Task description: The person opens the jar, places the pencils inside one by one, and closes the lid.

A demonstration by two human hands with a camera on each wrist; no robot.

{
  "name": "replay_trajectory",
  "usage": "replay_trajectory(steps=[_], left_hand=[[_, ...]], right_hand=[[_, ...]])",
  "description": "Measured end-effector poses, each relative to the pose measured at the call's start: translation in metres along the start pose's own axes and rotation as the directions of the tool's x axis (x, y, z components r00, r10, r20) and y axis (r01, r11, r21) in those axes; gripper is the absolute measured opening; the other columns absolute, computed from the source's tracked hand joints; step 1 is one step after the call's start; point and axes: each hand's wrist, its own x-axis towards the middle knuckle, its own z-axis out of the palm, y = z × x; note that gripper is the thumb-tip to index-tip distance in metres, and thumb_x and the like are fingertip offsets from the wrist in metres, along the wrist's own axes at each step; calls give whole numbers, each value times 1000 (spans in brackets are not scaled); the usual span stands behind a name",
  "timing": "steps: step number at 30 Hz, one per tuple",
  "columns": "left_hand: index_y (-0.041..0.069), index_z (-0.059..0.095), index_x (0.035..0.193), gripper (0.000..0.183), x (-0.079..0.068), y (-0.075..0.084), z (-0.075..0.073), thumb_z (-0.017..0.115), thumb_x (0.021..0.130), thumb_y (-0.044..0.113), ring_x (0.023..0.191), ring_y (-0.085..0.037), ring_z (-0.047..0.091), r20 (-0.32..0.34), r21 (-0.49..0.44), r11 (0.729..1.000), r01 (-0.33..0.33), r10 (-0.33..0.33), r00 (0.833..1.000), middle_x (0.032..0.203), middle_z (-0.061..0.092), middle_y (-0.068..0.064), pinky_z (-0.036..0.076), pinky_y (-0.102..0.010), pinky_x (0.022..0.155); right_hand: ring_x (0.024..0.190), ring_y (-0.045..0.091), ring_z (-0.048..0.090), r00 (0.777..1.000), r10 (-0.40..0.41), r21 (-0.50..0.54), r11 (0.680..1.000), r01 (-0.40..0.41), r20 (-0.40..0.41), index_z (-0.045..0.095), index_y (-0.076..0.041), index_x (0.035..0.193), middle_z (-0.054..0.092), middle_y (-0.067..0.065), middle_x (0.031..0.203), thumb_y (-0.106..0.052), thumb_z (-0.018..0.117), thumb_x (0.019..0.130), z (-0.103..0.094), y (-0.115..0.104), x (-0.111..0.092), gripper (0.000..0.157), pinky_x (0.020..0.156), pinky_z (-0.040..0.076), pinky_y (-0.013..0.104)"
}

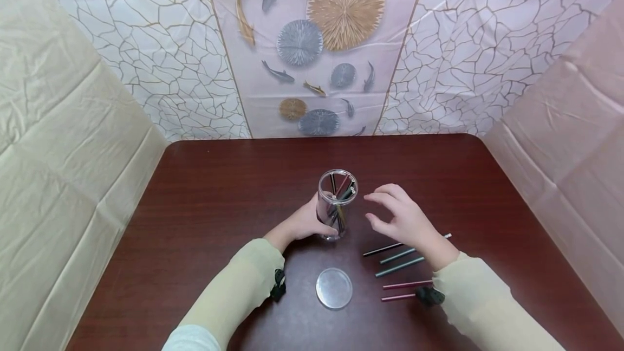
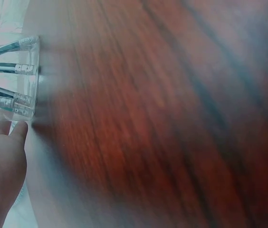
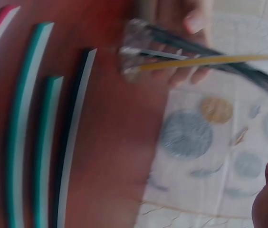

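Round the side of a clear, upright jar (image 1: 319,210) my left hand (image 1: 306,222) is wrapped, thumb at the front near its base. Several pencils (image 1: 343,184) stand slanted inside the jar, dark ones, a red one and a yellow pencil (image 3: 196,61). To the jar's right my right hand (image 1: 401,216) hovers apart from it, fingers loosely bent and thumb spread, with nothing between them. Below that hand lie several pencils on the table: a black pencil (image 1: 380,250), teal pencils (image 1: 398,268) and red pencils (image 1: 407,285). The right forearm hides some of their ends.
A round clear lid (image 1: 333,288) lies flat on the dark red-brown table (image 1: 219,188) in front of the jar. Patterned cloth (image 1: 180,42) hangs behind the table's far edge, and pale cloth walls (image 1: 551,123) flank both sides.
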Motion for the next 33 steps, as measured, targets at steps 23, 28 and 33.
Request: replay_trajectory(steps=[23, 28, 33], left_hand=[[10, 32, 132, 85, -3, 3, 2, 83, 64, 9, 114, -11, 48, 12, -23, 1000, -15, 16, 1000, 124, 52, -3, 33, -30, 99], [10, 32, 131, 85, -3, 2, 3, 83, 63, 6, 113, -11, 48, 4, -35, 999, -17, 17, 1000, 123, 53, -3, 33, -29, 99], [9, 32, 131, 84, -2, 3, 2, 83, 64, 7, 113, -11, 49, 1, -41, 999, -24, 24, 1000, 122, 54, -4, 33, -29, 99]], right_hand=[[86, 21, 52, 947, 138, -113, 988, -109, 291, 72, -4, 98, 61, 4, 92, -18, 81, 68, 14, 35, -81, 34, 76, 41, 36], [83, 20, 52, 937, 141, -129, 986, -104, 319, 73, -7, 94, 60, 2, 91, -19, 81, 69, 22, 36, -90, 30, 74, 41, 36], [83, 19, 51, 917, 165, -138, 983, -122, 363, 73, -9, 92, 60, 1, 90, -20, 79, 71, 26, 35, -91, 24, 73, 41, 37]])
